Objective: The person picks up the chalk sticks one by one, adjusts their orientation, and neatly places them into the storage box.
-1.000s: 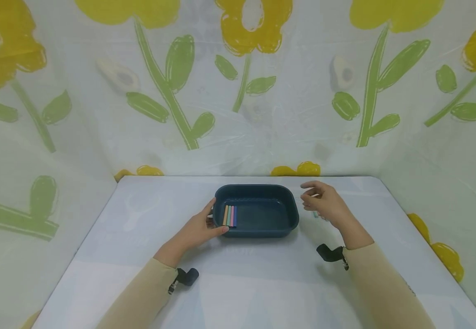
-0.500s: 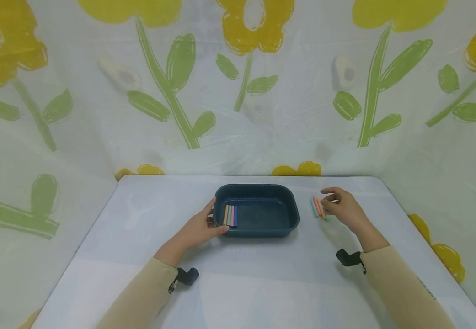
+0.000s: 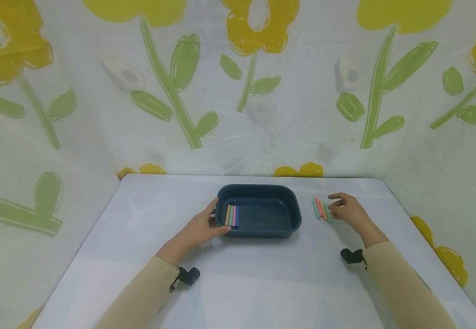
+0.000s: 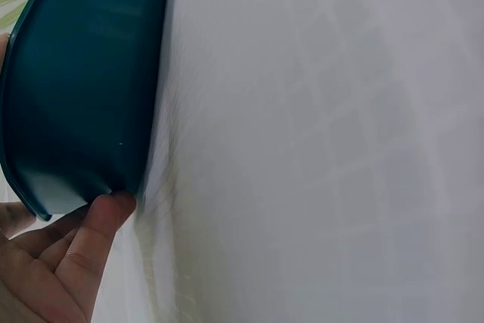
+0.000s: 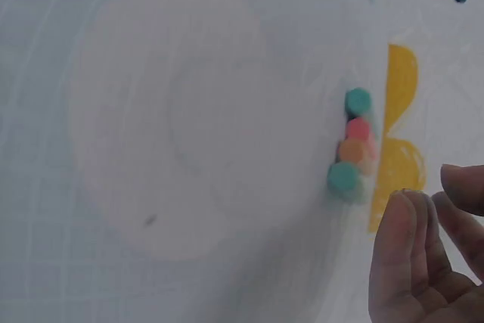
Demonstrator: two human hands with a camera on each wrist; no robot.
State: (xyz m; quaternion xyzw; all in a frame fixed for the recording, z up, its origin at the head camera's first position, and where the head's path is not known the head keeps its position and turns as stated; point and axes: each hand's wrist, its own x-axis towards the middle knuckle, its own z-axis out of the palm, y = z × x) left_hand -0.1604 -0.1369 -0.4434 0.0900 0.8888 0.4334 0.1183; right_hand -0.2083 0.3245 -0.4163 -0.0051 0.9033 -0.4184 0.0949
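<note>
A dark teal rectangular tray (image 3: 268,218) stands near the back middle of the table. Inside, at its left end, a row of several chalk sticks (image 3: 232,216) lies side by side: orange, green, pink and blue. My left hand (image 3: 196,230) holds the tray's left end, thumb on the front rim; in the left wrist view its fingertips touch the tray's outer wall (image 4: 83,96). To the right of the tray lie more chalk sticks, green, red-pink (image 3: 318,207), orange and green (image 5: 344,176). My right hand (image 3: 350,214) hovers by the rightmost green stick, fingers loosely bent, nothing between them.
The white table (image 3: 262,283) has its back edge against a flower-printed curtain (image 3: 270,137), which also hangs along both sides. Small black cameras are strapped to both wrists, one by the right sleeve (image 3: 398,274).
My right hand has moved right, away from the tray's right end to the loose chalk sticks, which now show more fully. My left hand keeps its hold on the tray.
</note>
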